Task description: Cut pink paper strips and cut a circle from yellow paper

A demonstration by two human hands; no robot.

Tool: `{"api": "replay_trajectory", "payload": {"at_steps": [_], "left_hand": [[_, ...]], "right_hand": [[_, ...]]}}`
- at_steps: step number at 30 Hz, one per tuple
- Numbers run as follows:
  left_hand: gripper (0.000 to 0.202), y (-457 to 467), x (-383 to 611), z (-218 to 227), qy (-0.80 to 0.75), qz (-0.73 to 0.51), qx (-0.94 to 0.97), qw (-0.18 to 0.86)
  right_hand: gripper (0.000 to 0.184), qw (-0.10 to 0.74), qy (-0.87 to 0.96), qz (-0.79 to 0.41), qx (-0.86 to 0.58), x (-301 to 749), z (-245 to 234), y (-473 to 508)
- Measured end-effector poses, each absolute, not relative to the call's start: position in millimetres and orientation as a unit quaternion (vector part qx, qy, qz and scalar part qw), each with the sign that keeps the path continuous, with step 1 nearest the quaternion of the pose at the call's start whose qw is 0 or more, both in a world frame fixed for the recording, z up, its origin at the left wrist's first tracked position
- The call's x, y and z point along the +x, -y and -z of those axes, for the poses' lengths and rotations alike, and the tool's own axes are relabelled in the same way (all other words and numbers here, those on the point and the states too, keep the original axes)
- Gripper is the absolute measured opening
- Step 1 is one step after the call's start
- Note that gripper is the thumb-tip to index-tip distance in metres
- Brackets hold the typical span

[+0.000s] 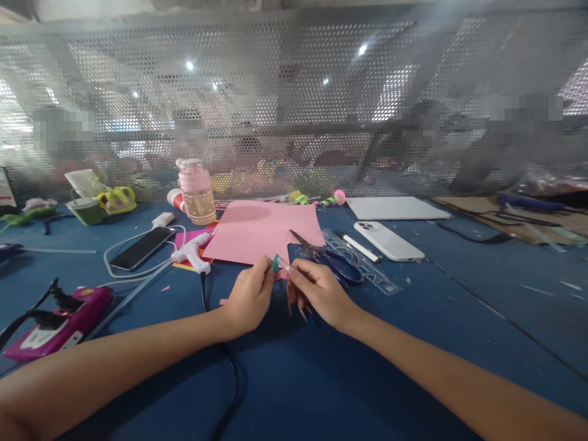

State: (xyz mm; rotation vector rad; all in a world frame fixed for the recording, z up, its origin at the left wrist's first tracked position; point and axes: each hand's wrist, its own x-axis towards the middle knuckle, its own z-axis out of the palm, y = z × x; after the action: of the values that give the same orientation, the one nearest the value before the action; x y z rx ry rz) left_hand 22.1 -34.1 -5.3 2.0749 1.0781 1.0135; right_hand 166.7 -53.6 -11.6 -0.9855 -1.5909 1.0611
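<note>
My left hand [249,295] and my right hand [324,293] meet at the middle of the blue table. Both are closed, thumbs and fingertips pinching a small pink paper piece [282,275] between them. Fingers cover much of that piece, so its shape is unclear. Just beyond lies a large pink sheet [261,229], with a notch cut from its near right corner. Dark-blue-handled scissors [337,263] rest beside my right hand, their blades reaching over the sheet. A clear stencil ruler [367,266] sits partly under the scissors. Left of the sheet is a white glue gun [193,251].
A pink-lidded bottle [197,193] stands behind the glue gun. A black phone [143,248] and a magenta power strip [64,321] lie left. A white marker [361,246], a white phone [389,241] and a white tablet-like slab [397,208] lie right. A perforated metal screen [294,92] closes the back.
</note>
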Motion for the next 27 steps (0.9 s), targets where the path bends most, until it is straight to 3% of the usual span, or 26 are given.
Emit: {"api": "replay_trajectory", "payload": {"at_steps": [2,7,11,18,27], "left_hand": [[0.02,34,22,5,-0.401,-0.382,0.761,0.338],[0.031,28,22,-3,-0.329,-0.364,0.651,0.579],[0.032,20,22,-8,-0.278,-0.343,0.599,0.669],[0.04,19,22,4,-0.229,-0.342,0.612,0.675],[0.036,26,23,9,-0.271,-0.372,0.708,0.536]], "right_hand": [[0.039,0.473,0.66,-0.415,-0.41,168,11,54],[0.039,0.488,0.652,-0.395,-0.425,172,9,50],[0.037,0.507,0.64,-0.398,-0.418,175,10,46],[0.037,0.522,0.625,-0.432,-0.388,165,11,51],[0.038,0.524,0.593,-0.466,-0.397,153,13,57]]}}
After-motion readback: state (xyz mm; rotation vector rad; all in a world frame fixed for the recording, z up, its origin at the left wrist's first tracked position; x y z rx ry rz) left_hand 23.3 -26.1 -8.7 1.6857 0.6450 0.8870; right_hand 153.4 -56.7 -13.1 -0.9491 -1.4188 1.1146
